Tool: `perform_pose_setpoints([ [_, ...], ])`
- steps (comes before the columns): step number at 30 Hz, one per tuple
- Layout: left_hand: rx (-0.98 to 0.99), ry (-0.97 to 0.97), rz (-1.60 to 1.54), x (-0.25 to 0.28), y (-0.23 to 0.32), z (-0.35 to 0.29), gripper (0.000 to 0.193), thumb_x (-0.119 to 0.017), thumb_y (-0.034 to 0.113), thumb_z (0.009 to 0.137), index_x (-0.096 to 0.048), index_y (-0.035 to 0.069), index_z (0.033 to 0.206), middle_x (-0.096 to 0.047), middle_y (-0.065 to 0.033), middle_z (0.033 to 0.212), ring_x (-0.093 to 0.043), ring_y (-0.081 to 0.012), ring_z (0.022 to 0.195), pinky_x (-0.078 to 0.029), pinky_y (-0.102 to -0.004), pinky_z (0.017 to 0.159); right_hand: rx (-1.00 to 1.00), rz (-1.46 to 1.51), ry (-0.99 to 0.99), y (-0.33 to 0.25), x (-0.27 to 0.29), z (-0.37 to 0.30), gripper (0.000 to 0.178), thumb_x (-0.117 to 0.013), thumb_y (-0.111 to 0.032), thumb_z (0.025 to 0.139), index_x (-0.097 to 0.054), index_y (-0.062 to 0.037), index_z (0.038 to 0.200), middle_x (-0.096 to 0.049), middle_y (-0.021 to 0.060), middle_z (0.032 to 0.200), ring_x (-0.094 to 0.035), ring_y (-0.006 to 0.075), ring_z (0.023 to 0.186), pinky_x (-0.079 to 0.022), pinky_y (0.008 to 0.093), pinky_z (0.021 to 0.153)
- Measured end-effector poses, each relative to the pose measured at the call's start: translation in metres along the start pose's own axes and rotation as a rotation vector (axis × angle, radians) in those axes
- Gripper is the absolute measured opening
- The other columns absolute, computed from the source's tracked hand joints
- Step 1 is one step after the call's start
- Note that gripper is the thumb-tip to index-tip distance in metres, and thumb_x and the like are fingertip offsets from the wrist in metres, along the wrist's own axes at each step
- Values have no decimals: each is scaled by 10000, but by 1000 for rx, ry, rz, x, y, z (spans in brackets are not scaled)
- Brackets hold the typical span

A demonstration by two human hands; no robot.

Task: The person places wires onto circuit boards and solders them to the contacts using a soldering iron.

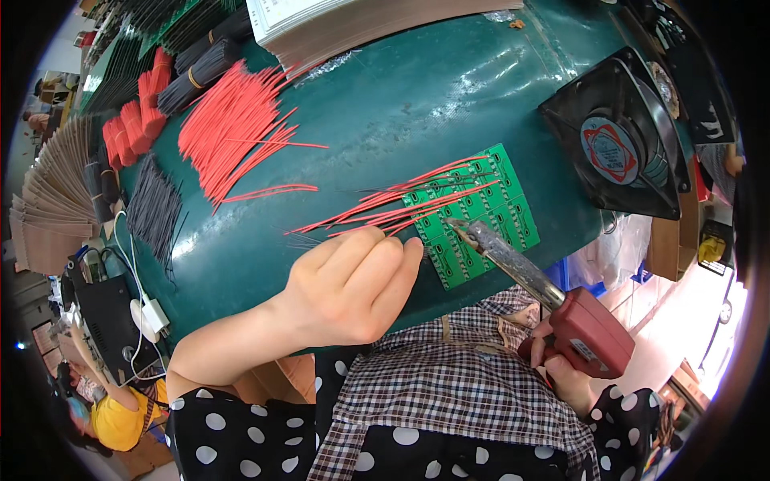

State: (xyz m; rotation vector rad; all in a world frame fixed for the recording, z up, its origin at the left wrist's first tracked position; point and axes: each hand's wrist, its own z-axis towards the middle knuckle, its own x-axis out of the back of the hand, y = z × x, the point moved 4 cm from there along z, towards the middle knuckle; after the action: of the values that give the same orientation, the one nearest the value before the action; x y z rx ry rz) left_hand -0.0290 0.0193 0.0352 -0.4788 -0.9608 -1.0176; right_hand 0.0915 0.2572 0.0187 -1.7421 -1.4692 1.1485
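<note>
A panel of green circuit boards (pixel 459 268) lies on the table before me. Red wires (pixel 373 200) and a few thin black ones run leftward from its upper rows. My right hand (pixel 565 377) is wrapped round the grip of a red soldering gun (pixel 595 333). The gun's metal barrel slants up to the left, its tip over the middle of the panel. Beside the panel's lower left edge, my left hand (pixel 353 284) is closed, knuckles up. Its fingertips are hidden from view, so what they pinch cannot be made out.
Loose red wires (pixel 237 124) and black wires (pixel 152 204) lie in piles at the left, with banded bundles (pixel 192 84) behind. A paper stack (pixel 345 36) stands at the back. A black fan (pixel 613 144) stands at right. Someone in yellow (pixel 120 421) sits far left.
</note>
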Motion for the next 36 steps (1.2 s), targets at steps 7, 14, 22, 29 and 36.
perform_pose_setpoints([
  [7,11,-33,2,-5,-7,-9,317,-606,81,568,-654,-43,856,-506,-46,725,-543,-144,625,-431,-217,471,-47,-353,-48,-3,7,-2,372,-731,-130,760,-547,10,1052,-591,103,940,-599,168,764,-488,292,664],
  [14,31,-53,3,-8,-6,-10,305,-593,79,582,-648,-42,856,-499,-40,718,-528,-130,615,-420,-201,457,-189,-130,87,2,2,-1,259,-751,-91,643,-645,-41,874,-604,81,849,-615,211,706,-489,296,587],
  [22,44,-54,44,-11,-8,-11,297,-576,83,591,-645,-33,856,-488,-28,718,-521,-119,622,-414,-193,460,-160,-365,21,3,2,5,235,-715,-63,660,-627,-20,873,-600,72,833,-609,207,733,-475,308,627],
  [29,42,-36,30,-9,-9,-11,296,-575,83,589,-645,-32,853,-483,-26,713,-513,-116,619,-407,-192,454,-80,-492,-72,-11,-3,8,241,-702,-61,645,-621,-36,871,-591,90,842,-595,266,741,-467,324,647],
  [36,136,-54,-58,-6,-7,-10,342,-608,75,543,-668,-42,859,-530,-57,720,-546,-155,597,-441,-243,486,-139,-628,-81,-5,1,3,264,-707,-87,655,-626,-34,901,-597,89,899,-592,266,759,-470,331,688],
])
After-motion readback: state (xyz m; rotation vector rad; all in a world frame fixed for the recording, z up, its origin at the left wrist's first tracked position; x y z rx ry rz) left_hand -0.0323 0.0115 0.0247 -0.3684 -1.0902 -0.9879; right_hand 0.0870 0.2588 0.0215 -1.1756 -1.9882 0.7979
